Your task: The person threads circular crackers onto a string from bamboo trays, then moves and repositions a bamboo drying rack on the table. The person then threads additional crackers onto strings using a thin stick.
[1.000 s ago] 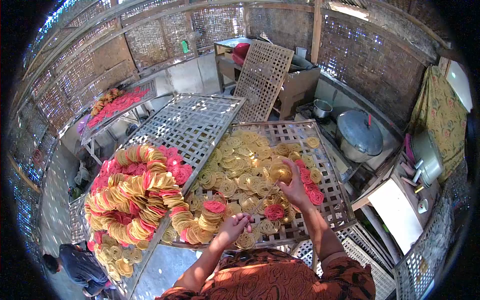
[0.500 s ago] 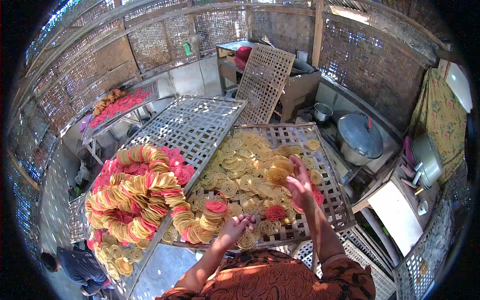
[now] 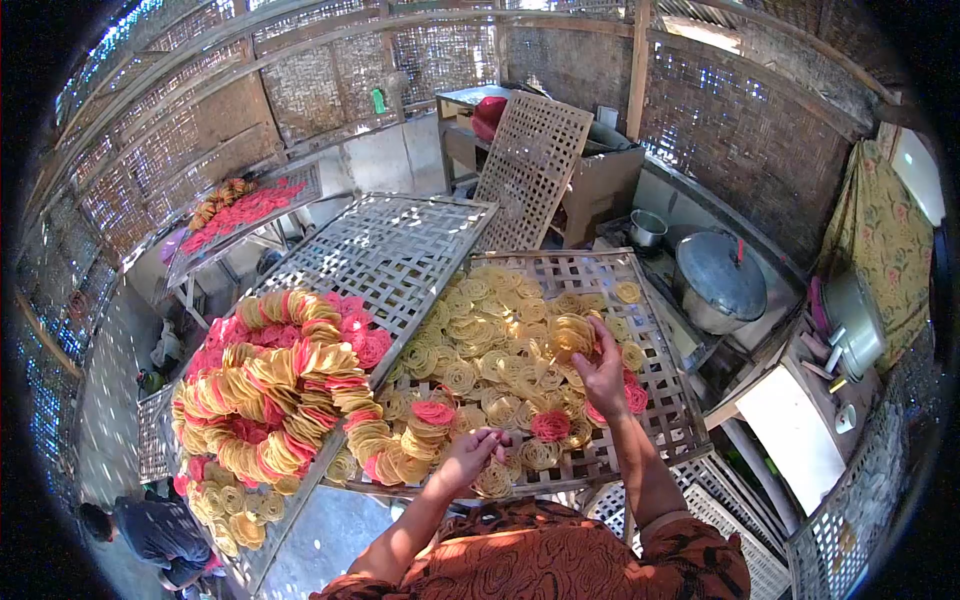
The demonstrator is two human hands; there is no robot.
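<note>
My right hand (image 3: 602,368) is closed on a small stack of yellow discs (image 3: 571,336) over the right part of a woven tray (image 3: 655,345). My left hand (image 3: 474,457) is pinched near the tray's front edge, on something too thin to make out. Loose yellow lacy discs (image 3: 490,320) cover much of the tray. A red disc (image 3: 550,425) lies between my hands. Left of my left hand, a string of yellow and red discs (image 3: 385,445) runs to a large coiled pile (image 3: 265,385).
A second woven tray (image 3: 385,235) overlaps at the left. Behind stand a leaning lattice panel (image 3: 535,160), a lidded pot (image 3: 720,275) and a smaller pot (image 3: 648,228). Another person (image 3: 160,535) is at the lower left. Red discs (image 3: 245,215) lie on a far rack.
My right hand opened its fingers beside the yellow stack, then closed round it again, shifting slightly right. My left hand has hardly moved.
</note>
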